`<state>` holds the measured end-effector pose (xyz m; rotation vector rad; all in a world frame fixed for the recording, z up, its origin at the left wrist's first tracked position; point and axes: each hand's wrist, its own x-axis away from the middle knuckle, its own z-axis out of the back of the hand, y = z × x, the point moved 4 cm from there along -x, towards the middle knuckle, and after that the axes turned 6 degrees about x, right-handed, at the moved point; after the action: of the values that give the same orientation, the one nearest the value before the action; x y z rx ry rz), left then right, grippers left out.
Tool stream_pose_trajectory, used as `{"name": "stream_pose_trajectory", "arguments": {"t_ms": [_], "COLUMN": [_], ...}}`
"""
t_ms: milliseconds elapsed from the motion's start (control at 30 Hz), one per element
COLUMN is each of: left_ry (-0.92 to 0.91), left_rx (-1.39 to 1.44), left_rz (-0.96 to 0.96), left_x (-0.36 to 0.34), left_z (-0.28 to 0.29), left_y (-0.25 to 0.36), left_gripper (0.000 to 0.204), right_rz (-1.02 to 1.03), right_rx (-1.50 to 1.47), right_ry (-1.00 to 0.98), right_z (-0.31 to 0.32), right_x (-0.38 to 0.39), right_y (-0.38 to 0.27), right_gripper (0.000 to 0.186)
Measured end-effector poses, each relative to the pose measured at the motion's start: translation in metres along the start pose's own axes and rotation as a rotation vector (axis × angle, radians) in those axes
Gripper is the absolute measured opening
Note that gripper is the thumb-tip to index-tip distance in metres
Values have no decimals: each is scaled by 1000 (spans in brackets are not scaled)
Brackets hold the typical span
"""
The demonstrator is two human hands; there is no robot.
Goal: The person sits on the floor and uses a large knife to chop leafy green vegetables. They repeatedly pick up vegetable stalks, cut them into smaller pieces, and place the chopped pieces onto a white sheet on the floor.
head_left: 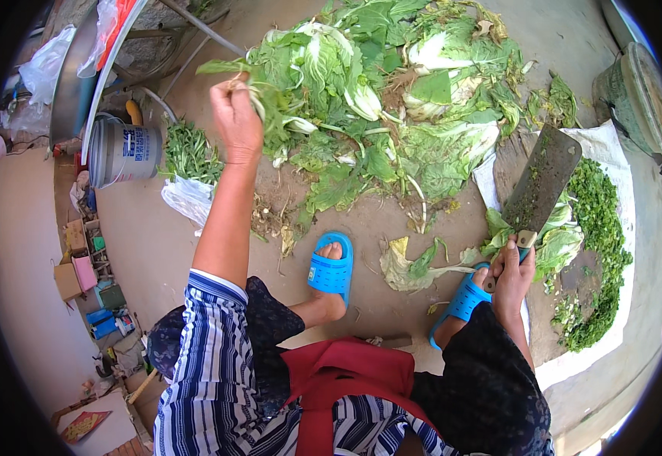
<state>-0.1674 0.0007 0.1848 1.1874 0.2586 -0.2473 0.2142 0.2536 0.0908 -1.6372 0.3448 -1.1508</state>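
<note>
a bunch of leaves [267, 102] is pinched in the fingers of the left hand [237, 125], raised at the left edge of the heaped cabbages [445, 152]. well apart from it, the handle of the cleaver [545, 178] is wrapped by the right hand [515, 277]; its broad blade is tilted up and away, specked with green bits. a cut cabbage [557, 247] is partly covered by the blade. chopped greens [608, 228] are spread beside it, above a white sheet [621, 156]. blue sandals [332, 270] are worn.
</note>
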Motion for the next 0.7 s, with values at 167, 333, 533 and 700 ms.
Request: {"name": "stream_pose_trajectory", "arguments": {"t_ms": [167,333,533,700], "left_ry": [-280,-539,-887,-970], "left_rx": [629,684,267,-44], "left_rz": [636,932,828,113], "left_x": [57,109,158,197], "left_z": [-78,-132,-183,-224], "left_y": [-18,-33,-20,-8], "left_gripper": [21,36,43,33], "right_rz": [-3,-20,26,118], "right_rx": [-1,-13,14,149], "right_ry": [-21,-19,-9,31], "right_z": [4,10,17,24], "right_x": [-2,-1,-7,-20], "right_y": [6,4,-2,-6], "right_gripper": [12,12,13,10]}}
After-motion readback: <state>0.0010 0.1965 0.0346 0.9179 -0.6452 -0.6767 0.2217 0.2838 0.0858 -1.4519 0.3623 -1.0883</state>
